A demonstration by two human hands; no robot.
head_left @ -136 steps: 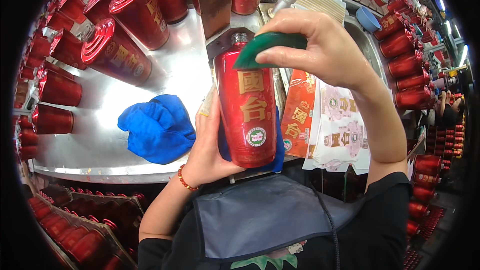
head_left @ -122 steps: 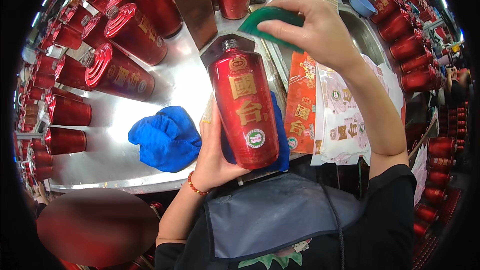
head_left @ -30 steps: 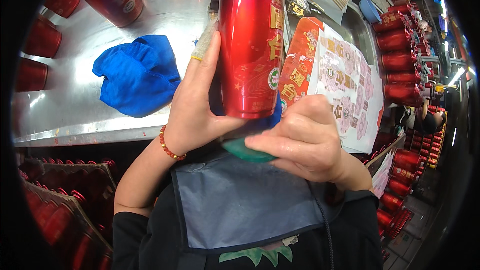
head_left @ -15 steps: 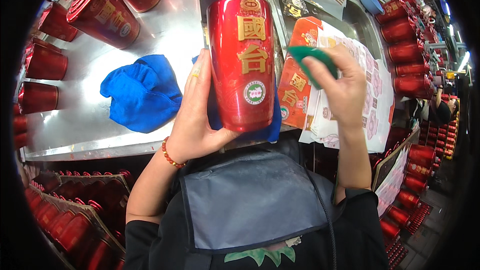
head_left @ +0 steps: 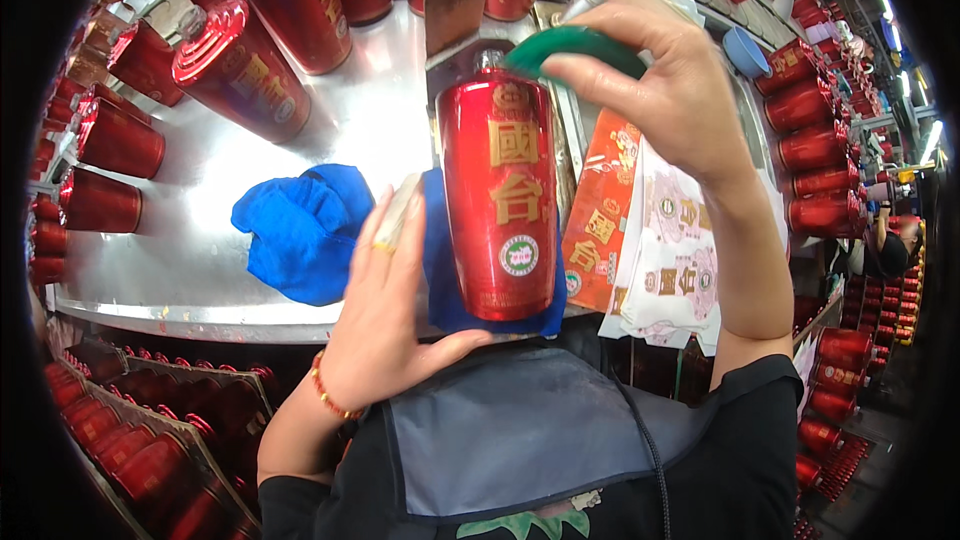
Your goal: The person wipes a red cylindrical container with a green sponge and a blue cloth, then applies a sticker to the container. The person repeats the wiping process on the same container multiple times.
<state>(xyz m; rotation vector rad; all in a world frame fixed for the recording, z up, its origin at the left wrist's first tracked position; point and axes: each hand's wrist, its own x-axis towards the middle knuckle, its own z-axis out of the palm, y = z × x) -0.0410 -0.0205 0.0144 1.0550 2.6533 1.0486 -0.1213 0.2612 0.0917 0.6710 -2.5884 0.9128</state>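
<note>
left hand (head_left: 385,315): grips upright red bottle (head_left: 500,195) from behind through a blue cloth (head_left: 445,280), held above steel table (head_left: 370,130) edge | right hand (head_left: 665,80): pinches green pad (head_left: 570,45) at bottle's top | second blue cloth (head_left: 300,230) lies on table, left of bottle

Left hand (head_left: 385,315) was cupped under and behind the bottle (head_left: 500,195), palm up, fingers wrapped round its back. Right hand (head_left: 665,90) was raised above the bottle's top, wrist bent, fingers pinched shut, forearm running down beside it.
</note>
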